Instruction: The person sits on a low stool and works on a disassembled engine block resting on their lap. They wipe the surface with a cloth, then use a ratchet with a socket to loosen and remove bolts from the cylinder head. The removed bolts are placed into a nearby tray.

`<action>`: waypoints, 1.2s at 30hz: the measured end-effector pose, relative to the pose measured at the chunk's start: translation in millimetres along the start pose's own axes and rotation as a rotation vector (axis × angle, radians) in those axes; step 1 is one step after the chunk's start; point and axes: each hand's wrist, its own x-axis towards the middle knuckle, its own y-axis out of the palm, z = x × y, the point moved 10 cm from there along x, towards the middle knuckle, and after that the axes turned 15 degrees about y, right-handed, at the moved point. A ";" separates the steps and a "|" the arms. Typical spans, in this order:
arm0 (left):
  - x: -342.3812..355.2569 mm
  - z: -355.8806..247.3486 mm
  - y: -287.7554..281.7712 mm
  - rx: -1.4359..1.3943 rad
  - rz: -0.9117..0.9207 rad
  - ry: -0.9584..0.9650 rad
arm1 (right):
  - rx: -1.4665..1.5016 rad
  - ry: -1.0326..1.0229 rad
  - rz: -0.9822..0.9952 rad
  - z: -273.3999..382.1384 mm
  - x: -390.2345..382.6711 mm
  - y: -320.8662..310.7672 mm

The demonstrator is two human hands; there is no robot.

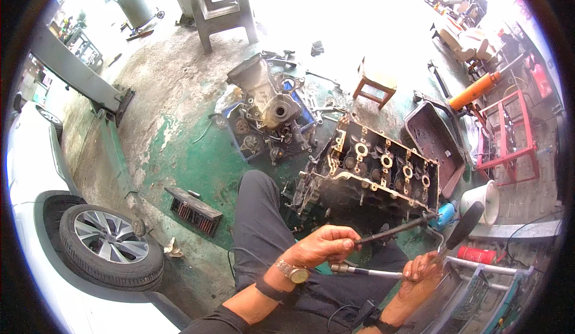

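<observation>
My left hand, a watch on its wrist, is closed on one end of a long dark bar. The bar slants up to the right, toward the near edge of the engine block. Lower right, my right hand is wrapped round a socket wrench with a cranked shape, whose black grip points up. Its bright shaft runs left across my lap and ends in a socket below my left hand. Beyond both hands stands the oily engine block with its top uncovered.
More engine parts lie in a blue crate ahead. A small wooden stool, a dark drain tray and a white bucket stand farther right. On the left are a toolbox-like case and a white car's wheel.
</observation>
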 end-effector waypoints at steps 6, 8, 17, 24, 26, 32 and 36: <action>4.8 -83.8 -59.5 0.145 -0.170 0.189 | 0.000 0.027 -0.050 -8.0 4.3 -19.5; 1.9 -118.2 -85.9 0.200 -0.235 0.237 | 0.026 0.023 -0.110 -11.0 3.7 -31.6; -38.5 -229.1 -237.9 0.338 -0.529 0.365 | 0.099 0.121 -0.165 -27.6 18.0 -73.9; -40.1 -234.0 -349.3 0.371 -0.664 0.289 | 0.206 0.200 -0.147 -46.9 48.0 -70.1; -30.9 -229.3 -372.6 0.372 -0.677 0.253 | 0.212 0.203 -0.118 -50.3 58.7 -63.5; 5.7 -207.2 -425.3 0.459 -0.687 0.096 | 0.209 0.228 -0.234 -60.8 72.7 -68.0; 28.0 -184.3 -453.0 0.509 -0.702 -0.011 | 0.191 0.259 -0.254 -66.8 78.7 -74.3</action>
